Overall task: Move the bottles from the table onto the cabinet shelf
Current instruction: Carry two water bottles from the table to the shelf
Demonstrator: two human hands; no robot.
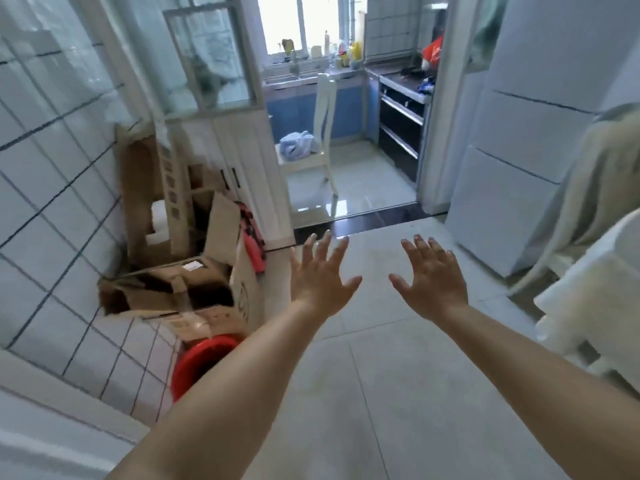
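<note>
We see both arms stretched forward over a pale tiled floor (363, 393), the left hand (320, 277) and the right hand (431, 277) spread wide with fingers fanned, palms facing down and away, holding nothing. The two hands are near each other but apart. No table with bottles and no cabinet shelf can be picked out near the hands; far beyond them, through a doorway, a few small bottles (341, 50) stand on a kitchen windowsill, too small for us to say whether they are the ones meant. To the left of the left hand sits a heap of open cardboard boxes (173, 289), and below that forearm a red bucket (201, 362) pokes out. Straight ahead of the hands a white chair (320, 133) with a blue cloth (298, 143) on its seat stands in the doorway. To the right of the right hand is a white fridge (519, 161). We judge the main risk is tripping: the boxes and bucket crowd the left side, and the chair narrows the doorway, so a loaded trip back could clip them
</note>
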